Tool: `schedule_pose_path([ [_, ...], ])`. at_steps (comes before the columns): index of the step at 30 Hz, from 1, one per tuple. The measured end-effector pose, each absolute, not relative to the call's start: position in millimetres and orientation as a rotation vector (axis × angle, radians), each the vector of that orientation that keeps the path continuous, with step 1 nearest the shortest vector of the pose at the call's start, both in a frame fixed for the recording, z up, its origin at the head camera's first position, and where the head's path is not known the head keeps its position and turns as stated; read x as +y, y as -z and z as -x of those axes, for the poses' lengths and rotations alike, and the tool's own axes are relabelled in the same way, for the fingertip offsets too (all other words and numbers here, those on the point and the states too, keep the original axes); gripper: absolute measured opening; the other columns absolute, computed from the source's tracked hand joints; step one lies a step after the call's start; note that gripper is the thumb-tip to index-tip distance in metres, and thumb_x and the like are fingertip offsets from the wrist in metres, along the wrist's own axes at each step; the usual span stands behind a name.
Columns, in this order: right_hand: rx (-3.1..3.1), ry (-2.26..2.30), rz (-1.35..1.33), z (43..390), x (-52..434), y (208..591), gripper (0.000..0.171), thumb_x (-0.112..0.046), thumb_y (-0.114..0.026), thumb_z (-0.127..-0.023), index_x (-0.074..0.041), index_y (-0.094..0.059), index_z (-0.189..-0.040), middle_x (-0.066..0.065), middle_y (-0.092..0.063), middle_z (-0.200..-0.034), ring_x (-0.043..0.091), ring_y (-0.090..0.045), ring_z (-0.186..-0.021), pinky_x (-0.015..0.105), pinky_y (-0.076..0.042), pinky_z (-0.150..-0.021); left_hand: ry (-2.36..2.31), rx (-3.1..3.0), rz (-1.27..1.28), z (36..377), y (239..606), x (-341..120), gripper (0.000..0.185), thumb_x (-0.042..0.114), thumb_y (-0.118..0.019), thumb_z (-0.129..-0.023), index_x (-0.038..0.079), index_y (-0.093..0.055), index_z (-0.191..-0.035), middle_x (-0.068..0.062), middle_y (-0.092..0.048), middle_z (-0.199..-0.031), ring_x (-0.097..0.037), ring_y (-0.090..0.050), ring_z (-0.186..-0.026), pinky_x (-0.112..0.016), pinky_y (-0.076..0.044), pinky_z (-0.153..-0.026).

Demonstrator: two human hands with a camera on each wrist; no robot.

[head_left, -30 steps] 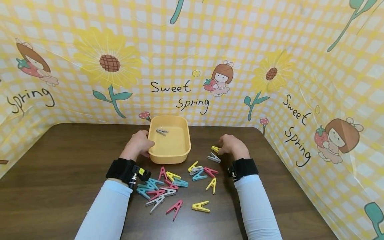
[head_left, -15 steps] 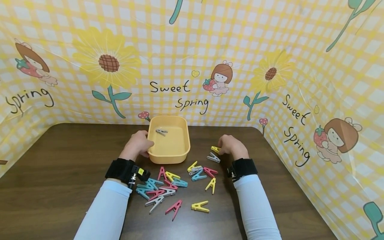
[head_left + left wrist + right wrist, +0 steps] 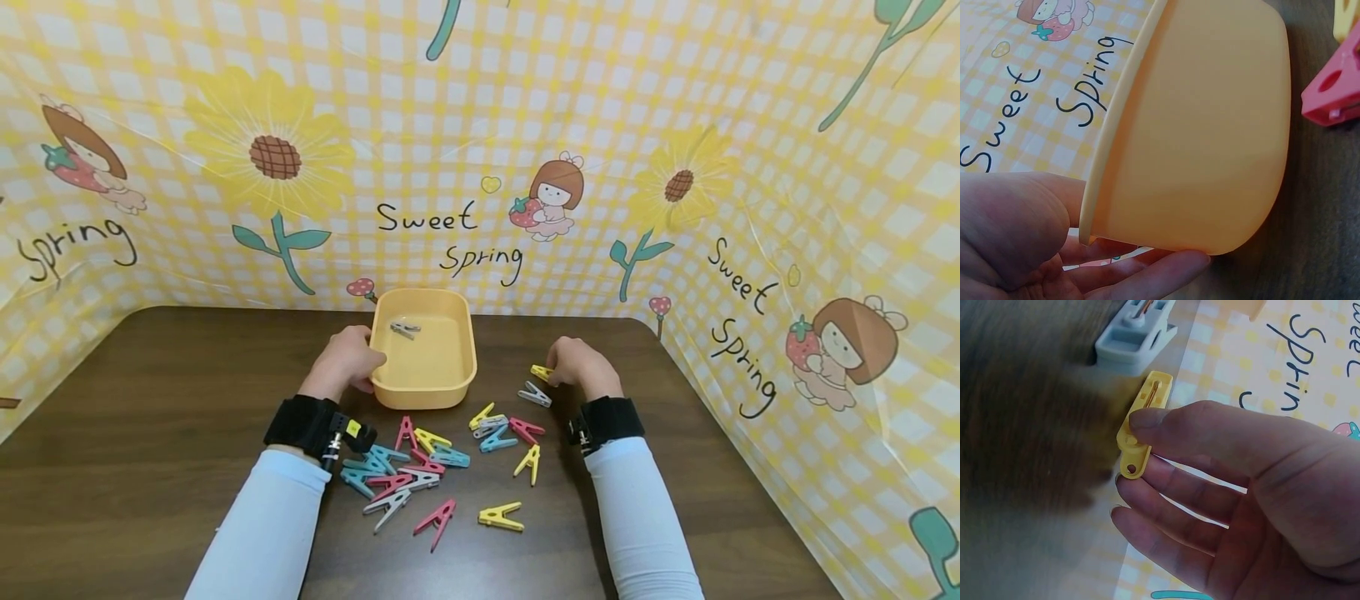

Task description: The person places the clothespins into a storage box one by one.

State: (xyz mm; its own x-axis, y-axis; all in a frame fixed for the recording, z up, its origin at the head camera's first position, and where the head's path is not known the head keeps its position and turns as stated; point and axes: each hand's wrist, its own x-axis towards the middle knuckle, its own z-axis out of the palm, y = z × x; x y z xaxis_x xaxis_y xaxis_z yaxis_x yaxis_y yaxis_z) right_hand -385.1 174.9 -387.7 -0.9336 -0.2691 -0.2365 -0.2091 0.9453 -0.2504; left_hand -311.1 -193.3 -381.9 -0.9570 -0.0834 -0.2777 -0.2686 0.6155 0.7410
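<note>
Right hand (image 3: 577,364) pinches yellow clothespin (image 3: 1141,428), long axis pointing toward tub (image 3: 424,392) on its left; left hand (image 3: 347,360) grips tub's near-left rim.

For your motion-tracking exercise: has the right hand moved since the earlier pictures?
No. The right hand pinches the yellow clothespin at the same spot beside the grey clothespin, right of the tub.

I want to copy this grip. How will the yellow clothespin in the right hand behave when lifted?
The yellow clothespin looks like thin moulded plastic, so probably stiff and very light. The right hand pinches it by thumb and fingertips; smooth sides might slip. Squeezing its tail end would likely spring it open.
</note>
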Motion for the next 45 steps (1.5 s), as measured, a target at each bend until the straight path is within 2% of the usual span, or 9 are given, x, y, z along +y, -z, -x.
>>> schedule_pose_path([
  [14, 2.871, 0.375, 0.398, 382.4, 175.8, 376.9, 0.018, -0.010, -0.075, -0.095, -0.005, -0.079, -0.112, 0.011, -0.076, -0.105, 0.021, -0.063, -0.086, 0.033, -0.054, -0.075, -1.265, 2.619, 0.293, 310.0, 380.4, -192.7, 0.053, 0.009, -0.056, -0.108, -0.011, -0.042, -0.154, -0.034, -0.061, -0.136, -0.031, -0.078, -0.094, -0.041, -0.071, -0.078],
  [20, 2.891, 0.462, 0.516, 375.5, 166.3, 362.7, 0.022, -0.014, -0.074, -0.096, -0.005, -0.079, -0.116, 0.012, -0.077, -0.108, 0.022, -0.064, -0.087, 0.035, -0.056, -0.079, -1.252, 2.636, 0.289, 309.4, 381.0, -194.9, 0.052, 0.009, -0.056, -0.107, -0.012, -0.043, -0.153, -0.033, -0.062, -0.133, -0.031, -0.077, -0.091, -0.041, -0.071, -0.077],
  [30, 2.939, 0.506, 0.749, 355.6, 104.4, 318.4, 0.019, -0.018, -0.078, -0.097, -0.004, -0.081, -0.109, 0.011, -0.077, -0.102, 0.020, -0.062, -0.086, 0.036, -0.057, -0.082, -1.263, 2.629, 0.288, 311.2, 381.5, -193.1, 0.052, 0.009, -0.056, -0.107, -0.011, -0.043, -0.153, -0.033, -0.062, -0.134, -0.032, -0.079, -0.093, -0.040, -0.071, -0.076],
  [33, 2.959, 0.411, 0.820, 355.1, 73.5, 302.2, 0.012, -0.020, -0.079, -0.096, -0.009, -0.079, -0.100, 0.004, -0.071, -0.093, 0.017, -0.058, -0.081, 0.030, -0.051, -0.075, -1.263, 2.627, 0.293, 312.0, 381.2, -194.4, 0.053, 0.009, -0.056, -0.107, -0.011, -0.042, -0.154, -0.033, -0.062, -0.134, -0.033, -0.078, -0.094, -0.040, -0.071, -0.076],
  [35, 2.949, 0.319, 0.857, 358.0, 51.5, 289.9, 0.016, -0.018, -0.079, -0.096, -0.011, -0.070, -0.084, -0.001, -0.059, -0.079, 0.013, -0.049, -0.071, 0.025, -0.042, -0.064, -1.261, 2.626, 0.295, 312.7, 381.6, -195.9, 0.053, 0.009, -0.055, -0.107, -0.011, -0.042, -0.155, -0.033, -0.062, -0.134, -0.032, -0.078, -0.094, -0.040, -0.071, -0.077],
  [37, 2.907, 0.236, 0.876, 364.6, 29.2, 279.6, 0.033, -0.014, -0.077, -0.095, -0.014, -0.057, -0.070, -0.005, -0.045, -0.067, 0.010, -0.037, -0.061, 0.022, -0.032, -0.057, -1.255, 2.630, 0.291, 312.8, 381.6, -197.4, 0.053, 0.009, -0.055, -0.107, -0.012, -0.042, -0.155, -0.034, -0.062, -0.134, -0.033, -0.079, -0.093, -0.041, -0.071, -0.078],
  [39, 2.861, 0.160, 0.870, 374.6, 6.9, 272.9, 0.045, -0.011, -0.076, -0.094, -0.016, -0.044, -0.063, -0.006, -0.034, -0.061, 0.009, -0.029, -0.056, 0.022, -0.026, -0.053, -1.251, 2.635, 0.283, 313.1, 381.9, -198.5, 0.053, 0.009, -0.055, -0.107, -0.012, -0.043, -0.154, -0.034, -0.063, -0.133, -0.033, -0.079, -0.093, -0.042, -0.071, -0.078],
  [41, 2.820, 0.075, 0.828, 389.0, -14.8, 273.0, 0.048, -0.011, -0.076, -0.095, -0.016, -0.041, -0.061, -0.004, -0.033, -0.059, 0.011, -0.028, -0.054, 0.024, -0.029, -0.052, -1.254, 2.637, 0.276, 313.4, 382.0, -198.7, 0.053, 0.009, -0.055, -0.107, -0.012, -0.044, -0.154, -0.034, -0.063, -0.133, -0.034, -0.080, -0.094, -0.042, -0.071, -0.078],
  [45, 2.797, -0.042, 0.735, 438.0, -51.4, 304.1, 0.035, -0.017, -0.081, -0.092, -0.016, -0.052, -0.073, -0.002, -0.046, -0.070, 0.018, -0.044, -0.065, 0.030, -0.042, -0.058, -1.266, 2.627, 0.260, 313.4, 382.8, -195.9, 0.051, 0.009, -0.055, -0.107, -0.012, -0.045, -0.152, -0.035, -0.064, -0.134, -0.036, -0.080, -0.097, -0.042, -0.071, -0.077],
])
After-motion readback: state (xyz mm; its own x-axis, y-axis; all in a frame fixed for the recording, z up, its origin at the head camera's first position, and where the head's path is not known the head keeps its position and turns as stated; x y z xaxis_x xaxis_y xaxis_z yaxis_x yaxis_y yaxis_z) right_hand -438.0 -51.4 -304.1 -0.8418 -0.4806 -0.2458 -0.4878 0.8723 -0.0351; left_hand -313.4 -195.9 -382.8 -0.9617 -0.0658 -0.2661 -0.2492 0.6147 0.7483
